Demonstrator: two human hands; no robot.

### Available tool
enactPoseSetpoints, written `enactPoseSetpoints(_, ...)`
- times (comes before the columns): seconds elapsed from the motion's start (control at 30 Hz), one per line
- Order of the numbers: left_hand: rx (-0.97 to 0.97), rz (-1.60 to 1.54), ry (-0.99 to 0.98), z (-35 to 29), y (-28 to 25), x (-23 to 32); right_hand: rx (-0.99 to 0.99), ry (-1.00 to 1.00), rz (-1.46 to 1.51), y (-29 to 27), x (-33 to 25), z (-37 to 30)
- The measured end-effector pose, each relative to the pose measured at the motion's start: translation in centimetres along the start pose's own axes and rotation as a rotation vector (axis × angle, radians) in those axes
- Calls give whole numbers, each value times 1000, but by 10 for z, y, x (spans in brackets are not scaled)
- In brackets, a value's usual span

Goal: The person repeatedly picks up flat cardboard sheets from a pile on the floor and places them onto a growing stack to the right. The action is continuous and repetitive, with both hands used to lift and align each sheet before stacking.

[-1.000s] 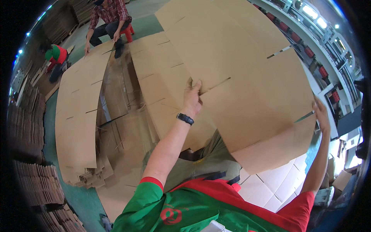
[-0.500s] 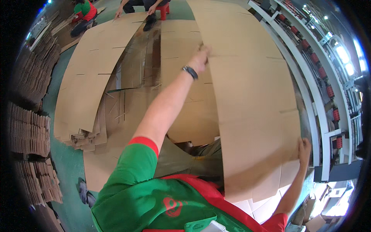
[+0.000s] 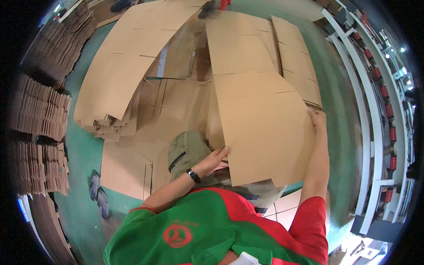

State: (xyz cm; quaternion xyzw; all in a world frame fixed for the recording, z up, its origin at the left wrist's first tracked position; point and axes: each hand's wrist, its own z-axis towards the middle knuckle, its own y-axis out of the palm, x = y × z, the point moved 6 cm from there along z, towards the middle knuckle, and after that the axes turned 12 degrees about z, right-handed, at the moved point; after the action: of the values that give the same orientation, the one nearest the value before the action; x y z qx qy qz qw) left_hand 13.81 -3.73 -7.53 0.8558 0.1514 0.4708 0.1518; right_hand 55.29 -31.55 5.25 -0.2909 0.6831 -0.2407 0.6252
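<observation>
A long slotted cardboard sheet point(image 3: 265, 128) lies in front of me, its near end over my lap. My left hand point(image 3: 215, 160) pinches its left edge close to the near corner; a dark watch point(image 3: 193, 176) is on that wrist. On the opposite side, my right hand point(image 3: 317, 119) is closed on the sheet's right edge, farther from me. Beyond, the sheet overlaps more cardboard, and I cannot tell where its far end stops. My knee point(image 3: 187, 152) in olive trousers shows left of the sheet.
A stack of slotted sheets point(image 3: 123, 62) stands at the left, another cardboard stack point(image 3: 300, 62) at the far right. Bundled cardboard point(image 3: 39, 106) lines the left side. Dark shoes point(image 3: 99, 196) lie on the green floor. A white metal frame with red parts point(image 3: 375, 132) runs along the right.
My left hand has come back from the sheet's far left edge to its near left edge. My right hand has moved forward along the right. The sheet now lies lower and flatter.
</observation>
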Motion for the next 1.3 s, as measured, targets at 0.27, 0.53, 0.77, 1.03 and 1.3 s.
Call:
enactPoseSetpoints(0.27,603,324,318,35,-81,67,38,-84,-141,68,43,27)
enactPoseSetpoints(0.53,815,459,37,106,-138,-6,-111,-173,-731,138,21,-98)
enactPoseSetpoints(0.77,863,399,212,108,-149,1,-127,-397,-357,145,21,-74)
enactPoseSetpoints(1.03,751,389,85,63,-210,8,-288,-270,-241,162,96,-5)
enactPoseSetpoints(1.3,1460,-578,629,-180,-421,21,-239,-342,-519,201,85,-63)
